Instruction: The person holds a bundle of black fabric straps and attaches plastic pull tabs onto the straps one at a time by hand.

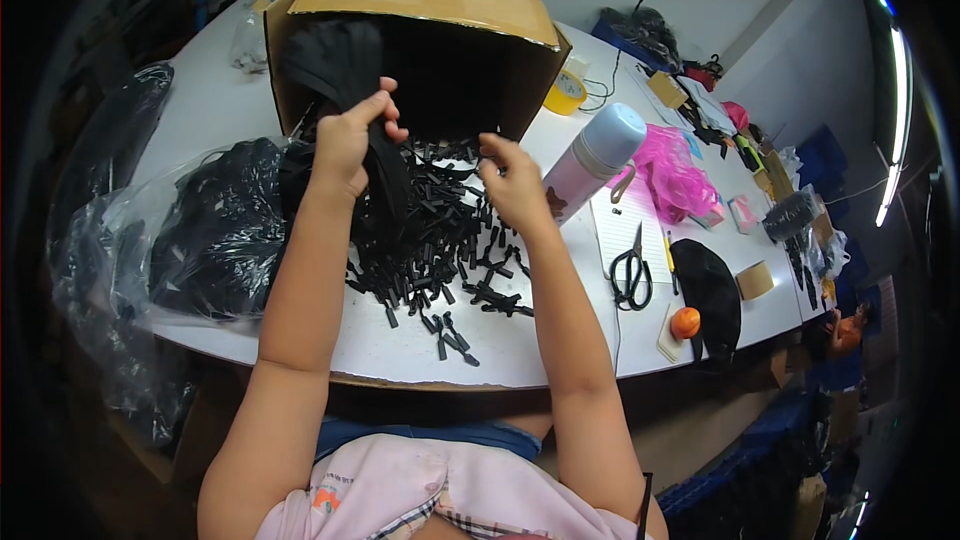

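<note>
Plastic bags [215, 240] full of dark, glossy material crowd the left side of the white table [400, 350], one clear, others black and slumping over the near-left edge. Just right of them, the left hand [350, 140] is clenched around a thick bundle of black straps [345, 60], lifted in front of the open cardboard box [420, 0] that lies on its side at the far middle. The box's dark inside swallows the bundle's outline, so where the straps end is hard to make out. Below the hands, a loose heap of small black strap pieces [440, 250] spreads from the box mouth toward the near edge. The right hand [515, 185] hovers over this heap with fingers curled; whether it pinches a piece I cannot tell, since the fingertips face away.

Further right stand a pale blue flask [595, 160], a yellow tape roll [566, 92] behind it, and a crumpled pink bag [670, 175]. Black scissors [632, 270] lie on a lined sheet, with a small orange ball [685, 322] near a black oval pad [712, 300]. Far-right clutter is bent and blurred by the lens.
</note>
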{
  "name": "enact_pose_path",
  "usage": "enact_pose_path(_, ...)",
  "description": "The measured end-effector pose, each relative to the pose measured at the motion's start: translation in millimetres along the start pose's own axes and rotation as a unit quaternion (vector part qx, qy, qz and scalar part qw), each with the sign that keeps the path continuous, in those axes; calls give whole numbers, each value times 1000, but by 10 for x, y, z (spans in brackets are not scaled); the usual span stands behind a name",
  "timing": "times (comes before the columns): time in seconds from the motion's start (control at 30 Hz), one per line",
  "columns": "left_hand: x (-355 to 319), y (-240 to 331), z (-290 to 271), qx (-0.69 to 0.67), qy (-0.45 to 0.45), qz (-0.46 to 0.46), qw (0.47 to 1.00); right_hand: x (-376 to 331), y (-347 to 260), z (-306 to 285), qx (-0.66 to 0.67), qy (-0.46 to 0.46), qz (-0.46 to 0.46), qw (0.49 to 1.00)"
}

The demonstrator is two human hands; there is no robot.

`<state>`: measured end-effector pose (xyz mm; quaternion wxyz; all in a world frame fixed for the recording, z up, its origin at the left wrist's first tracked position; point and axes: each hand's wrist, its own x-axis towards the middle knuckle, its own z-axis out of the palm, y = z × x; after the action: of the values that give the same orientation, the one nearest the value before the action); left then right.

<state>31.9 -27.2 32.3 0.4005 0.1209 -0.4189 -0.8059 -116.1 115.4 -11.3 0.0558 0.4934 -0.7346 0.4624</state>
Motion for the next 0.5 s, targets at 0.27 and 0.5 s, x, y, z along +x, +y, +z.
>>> enact_pose_path(0.27, -68, 210, -131, -93, 10, -7, 996, -144, 202, 536, -337, -73, -79, 935)
enact_pose_path(0.5, 29, 116, -188, -261, -81, -114, 955, 1, -581, 53, 152, 138, 6, 979)
